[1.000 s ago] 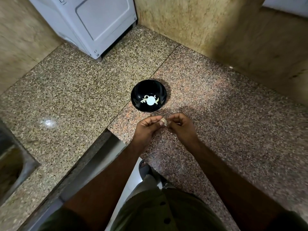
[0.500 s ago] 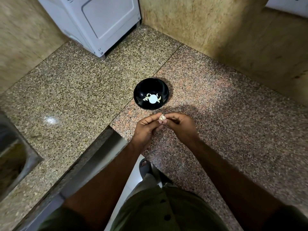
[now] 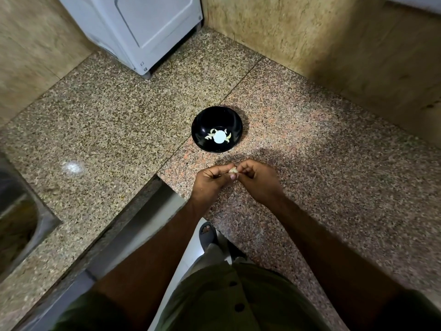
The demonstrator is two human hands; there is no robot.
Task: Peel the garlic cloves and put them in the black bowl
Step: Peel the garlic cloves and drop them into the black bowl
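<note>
A black bowl [image 3: 235, 124] stands on the granite counter, with several pale peeled garlic cloves [image 3: 211, 135] lying in its bottom around a bright light reflection. Just in front of the bowl, my left hand [image 3: 211, 181] and my right hand [image 3: 259, 180] meet fingertip to fingertip over the counter. Between them they pinch one small pale garlic clove [image 3: 233, 170]; only a sliver of it shows between the fingers.
The speckled granite counter [image 3: 119, 130] forms an L around me, with a tiled wall [image 3: 310, 39] behind. A white appliance [image 3: 148, 27] stands at the back left. A steel sink [image 3: 16, 218] is sunk in at the far left.
Both hands have stayed together on the clove with only small finger shifts. The view has drifted slightly, so the bowl sits a little higher in the frame.
</note>
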